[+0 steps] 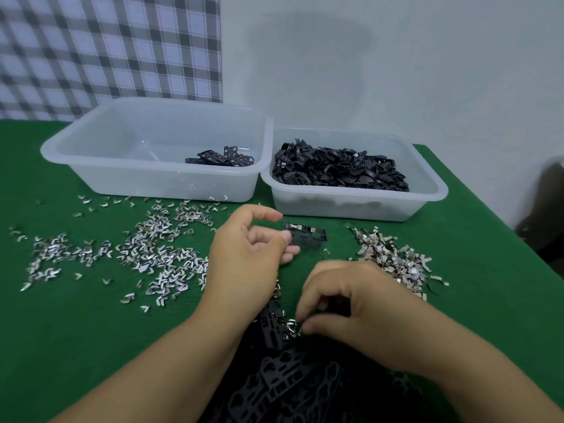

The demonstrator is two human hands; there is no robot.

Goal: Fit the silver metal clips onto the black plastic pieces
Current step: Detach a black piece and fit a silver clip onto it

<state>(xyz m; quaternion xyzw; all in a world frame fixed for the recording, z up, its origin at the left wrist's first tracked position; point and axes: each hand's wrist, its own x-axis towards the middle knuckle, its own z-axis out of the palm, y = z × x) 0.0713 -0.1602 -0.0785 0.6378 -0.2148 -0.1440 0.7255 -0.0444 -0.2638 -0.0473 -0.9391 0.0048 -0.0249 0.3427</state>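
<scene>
My left hand (244,264) holds a flat black plastic piece (306,236) by its left end, just above the green table; a silver clip sits on the piece's top edge. My right hand (360,319) is lower and closer, thumb and forefinger pinched on a small silver clip (292,326) over a pile of black plastic pieces (293,380) at the near edge. Loose silver clips (158,254) are scattered widely on the left. A second heap of clips (393,261) lies to the right of my hands.
Two translucent bins stand at the back. The left bin (91,166) holds a few black pieces in its right corner. The right bin (427,206) is heaped with black loop-shaped parts. The green table (76,346) ends at the right beside a dark object.
</scene>
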